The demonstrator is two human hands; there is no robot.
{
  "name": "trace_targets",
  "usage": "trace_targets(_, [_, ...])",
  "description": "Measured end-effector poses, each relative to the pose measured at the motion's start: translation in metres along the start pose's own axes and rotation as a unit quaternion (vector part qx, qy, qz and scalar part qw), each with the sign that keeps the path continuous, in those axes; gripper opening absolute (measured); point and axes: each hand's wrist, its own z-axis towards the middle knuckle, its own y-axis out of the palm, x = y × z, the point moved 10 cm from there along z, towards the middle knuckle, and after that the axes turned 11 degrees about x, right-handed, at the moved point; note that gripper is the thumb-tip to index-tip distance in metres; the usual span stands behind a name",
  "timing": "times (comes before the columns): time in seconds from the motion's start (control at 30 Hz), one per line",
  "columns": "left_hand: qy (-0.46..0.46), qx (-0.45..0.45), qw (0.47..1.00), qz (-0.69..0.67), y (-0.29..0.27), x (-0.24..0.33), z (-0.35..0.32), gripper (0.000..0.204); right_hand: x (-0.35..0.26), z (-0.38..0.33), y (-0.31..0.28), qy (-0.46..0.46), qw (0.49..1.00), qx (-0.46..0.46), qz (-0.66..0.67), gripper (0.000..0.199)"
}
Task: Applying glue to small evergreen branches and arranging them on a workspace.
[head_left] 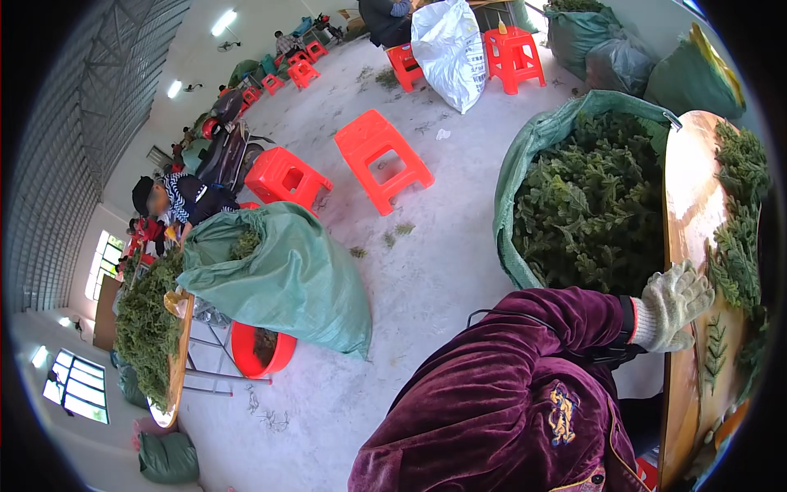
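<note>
The left hand (674,305), in a knitted white glove, rests on the edge of the long brown wooden board (690,205). Its fingers are bent loosely together and pinch nothing. Just past the fingertips lies 1 small green sprig (716,351). Behind the fingers stands the big green sack of leafy branches (586,197).

We see a brown wooden surface (689,205) at the right, with green leafy sprigs (738,221) heaped along its far side and one single sprig (716,348) lying flat nearer us. A gloved hand (674,305) rests on its edge.
</note>
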Motion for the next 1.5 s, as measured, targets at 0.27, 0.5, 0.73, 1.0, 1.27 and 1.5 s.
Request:
trace_targets(0.27, [-0.014,-0.028,0.999,0.001,0.001,0.000,-0.001,0.097,0.002,-0.006,-0.006,0.002,1.000,0.010,0.004,0.077])
trace_targets(0.5, [-0.017,-0.039,0.999,-0.014,-0.006,0.002,0.000,0.094,0.004,-0.010,-0.015,0.002,1.000,0.020,0.010,0.077])
trace_targets(0.73, [-0.062,-0.100,0.992,-0.054,0.005,-0.003,-0.002,0.093,0.002,-0.022,-0.031,-0.007,0.999,0.036,0.011,0.077])
trace_targets(1.0, [0.030,-0.064,0.997,-0.036,-0.016,0.005,-0.005,0.087,-0.029,-0.098,-0.052,-0.033,0.997,0.065,0.041,0.077])
trace_targets(1.27, [0.123,-0.031,0.992,0.011,-0.033,0.023,0.007,0.083,-0.067,-0.132,0.010,-0.042,0.997,0.033,0.048,0.087])
trace_targets(1.5, [0.140,-0.039,0.989,0.020,-0.042,0.033,0.017,0.084,-0.087,-0.143,0.036,-0.019,0.996,0.062,-0.059,0.099])
